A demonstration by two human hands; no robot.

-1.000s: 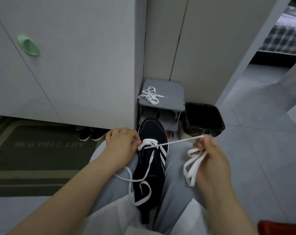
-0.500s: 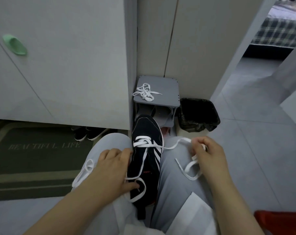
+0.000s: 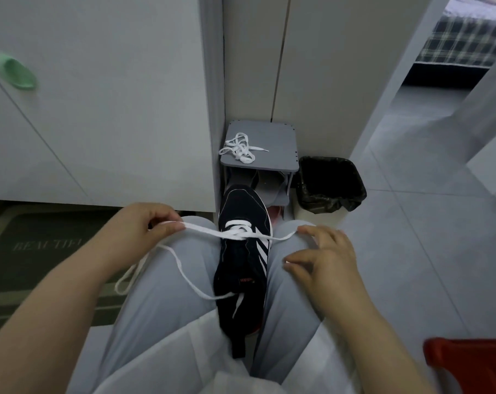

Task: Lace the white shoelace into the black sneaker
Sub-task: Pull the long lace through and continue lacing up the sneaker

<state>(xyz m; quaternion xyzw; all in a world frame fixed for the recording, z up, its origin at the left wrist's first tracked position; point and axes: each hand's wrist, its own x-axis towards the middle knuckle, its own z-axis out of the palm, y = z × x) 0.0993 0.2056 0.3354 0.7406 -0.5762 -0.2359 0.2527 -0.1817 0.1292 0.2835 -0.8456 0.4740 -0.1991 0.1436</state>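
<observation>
A black sneaker [image 3: 242, 211] with white side stripes rests between my knees, toe pointing away. The white shoelace [image 3: 204, 230] crosses its lowest eyelets near the toe. My left hand [image 3: 140, 227] pinches the left part of the lace and holds it out taut over my left knee; the slack loops down my thigh and back to the shoe's opening. The right part of the lace lies over my right knee. My right hand [image 3: 325, 258] hovers there with fingers spread, the index tip at the lace's end, holding nothing.
A second white shoelace [image 3: 240, 148] lies bundled on a small grey stool [image 3: 272, 140] ahead. A black-lined bin [image 3: 330, 183] stands right of it. White cabinet doors [image 3: 104, 103] rise at left, a dark doormat [image 3: 42, 248] lies below them, and a red object [image 3: 468, 365] is at bottom right.
My left hand rose from the shoe's side and pulled the left lace part out taut. My right hand let go of its bunched lace and opened.
</observation>
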